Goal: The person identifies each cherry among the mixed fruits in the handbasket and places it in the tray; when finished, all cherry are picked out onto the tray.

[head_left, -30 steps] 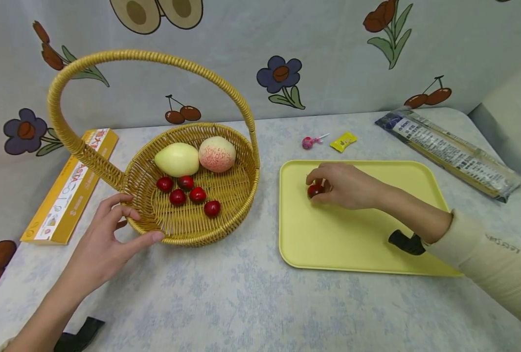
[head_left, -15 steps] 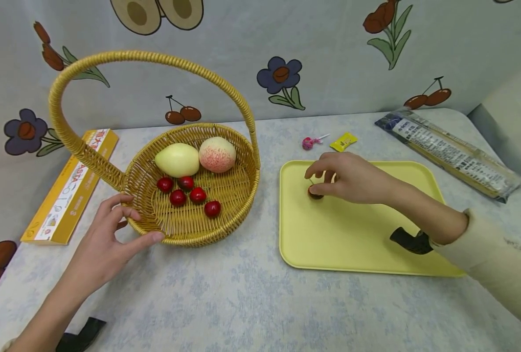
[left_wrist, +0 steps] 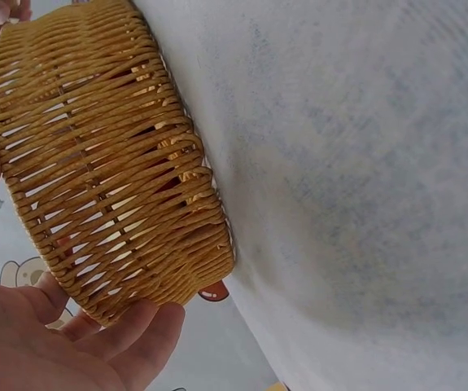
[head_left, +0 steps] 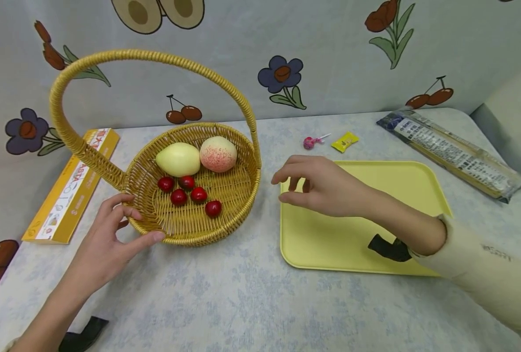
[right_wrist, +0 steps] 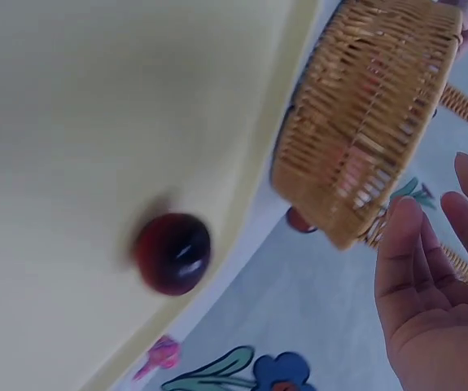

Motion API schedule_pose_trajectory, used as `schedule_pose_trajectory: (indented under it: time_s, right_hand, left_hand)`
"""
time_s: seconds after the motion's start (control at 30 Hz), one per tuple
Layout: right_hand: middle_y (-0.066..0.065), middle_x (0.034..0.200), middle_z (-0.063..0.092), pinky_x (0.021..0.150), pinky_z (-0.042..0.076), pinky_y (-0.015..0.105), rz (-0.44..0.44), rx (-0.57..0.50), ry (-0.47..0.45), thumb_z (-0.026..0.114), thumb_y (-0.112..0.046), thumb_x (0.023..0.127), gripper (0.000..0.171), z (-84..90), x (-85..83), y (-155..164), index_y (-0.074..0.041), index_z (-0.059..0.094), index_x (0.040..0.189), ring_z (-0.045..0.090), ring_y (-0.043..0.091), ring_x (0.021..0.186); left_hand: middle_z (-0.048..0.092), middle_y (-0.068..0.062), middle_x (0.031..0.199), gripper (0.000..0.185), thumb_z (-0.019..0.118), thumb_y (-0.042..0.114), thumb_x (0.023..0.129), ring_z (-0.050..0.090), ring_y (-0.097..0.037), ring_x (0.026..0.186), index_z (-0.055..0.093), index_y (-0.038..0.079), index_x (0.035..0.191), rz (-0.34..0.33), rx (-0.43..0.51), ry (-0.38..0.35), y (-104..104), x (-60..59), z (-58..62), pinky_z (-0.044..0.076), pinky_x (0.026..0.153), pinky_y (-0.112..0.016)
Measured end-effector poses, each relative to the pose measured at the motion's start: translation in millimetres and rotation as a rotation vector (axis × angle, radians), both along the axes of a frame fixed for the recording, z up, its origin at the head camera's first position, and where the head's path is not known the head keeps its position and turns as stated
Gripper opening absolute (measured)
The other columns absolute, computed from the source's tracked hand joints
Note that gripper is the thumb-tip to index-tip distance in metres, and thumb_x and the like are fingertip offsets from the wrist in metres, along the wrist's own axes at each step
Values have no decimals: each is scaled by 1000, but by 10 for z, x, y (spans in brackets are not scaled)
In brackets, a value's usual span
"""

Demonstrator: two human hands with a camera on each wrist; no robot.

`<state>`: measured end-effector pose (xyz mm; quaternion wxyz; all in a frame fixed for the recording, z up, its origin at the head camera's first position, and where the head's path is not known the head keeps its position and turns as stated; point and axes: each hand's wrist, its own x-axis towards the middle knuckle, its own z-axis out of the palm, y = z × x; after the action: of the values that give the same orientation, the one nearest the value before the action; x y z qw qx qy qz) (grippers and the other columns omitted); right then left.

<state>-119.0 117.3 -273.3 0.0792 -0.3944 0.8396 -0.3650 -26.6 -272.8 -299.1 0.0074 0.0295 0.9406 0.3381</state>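
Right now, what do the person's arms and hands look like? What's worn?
Both hands are bare, without gloves or rings. The right hand comes out of a long cream sleeve with small dark lettering; a black strap sits at that wrist. The left hand has a bare forearm and a black strap.

A dark red cherry (right_wrist: 172, 252) lies loose on the flat yellow tray (head_left: 401, 181), near the tray's left rim; the head view hides it behind the hand. The round wicker basket (head_left: 238, 195) stands upright at the bench's left half, handle arched overhead, holding five cherries (head_left: 178, 196), a pale mango (head_left: 178, 159) and a peach (head_left: 217, 154).
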Motion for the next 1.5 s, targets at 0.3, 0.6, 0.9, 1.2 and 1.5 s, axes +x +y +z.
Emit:
schedule_pose_trajectory:
  time_s: [0.3, 0.6, 0.9, 1.2, 1.5]
  right_hand:
    - [-2, 101, 63, 66, 50, 27, 98, -48, 101, 72, -10, 88, 19, 56, -5, -504, -10, 72, 107, 56, 11, 82]
    - [4, 111, 63, 80, 46, 25, 213, 62, 70, 71, -16, 90, 23, 17, -130, -1012, -9, 71, 112, 60, 18, 90]
    - [2, 113, 62, 87, 43, 29, 274, 293, 32, 72, -19, 91, 27, -94, -287, -1322, -12, 70, 117, 55, 18, 104]
    - [-5, 108, 63, 76, 48, 29, 260, 454, 11, 71, -31, 93, 28, -155, -267, -1420, -18, 70, 118, 55, 9, 96]
    - [-5, 115, 66, 86, 50, 29, 287, 522, -12, 67, -20, 94, 25, -166, -284, -1465, -19, 72, 119, 59, 9, 102]
  left_hand:
    - [28, -22, 149, 46, 81, 32, 84, 30, -47, 133, 50, 2, 100, -10, 17, 4, 8, 1, -9, 37, 93, -66]
    - [28, -23, 148, 47, 81, 30, 84, 30, -47, 133, 49, 0, 101, 0, 20, -5, -14, 24, -18, 39, 91, -68]
    - [24, -23, 152, 46, 80, 29, 85, 24, -48, 138, 49, -2, 101, -4, 64, -27, -6, 24, 5, 36, 94, -71]
    - [23, -23, 153, 46, 80, 26, 85, 22, -47, 139, 50, -2, 105, -18, 67, -19, 2, 3, -16, 36, 95, -70]
    - [23, -24, 153, 46, 81, 25, 85, 22, -48, 139, 50, -3, 104, -13, 55, -16, -4, -3, -16, 36, 94, -70]
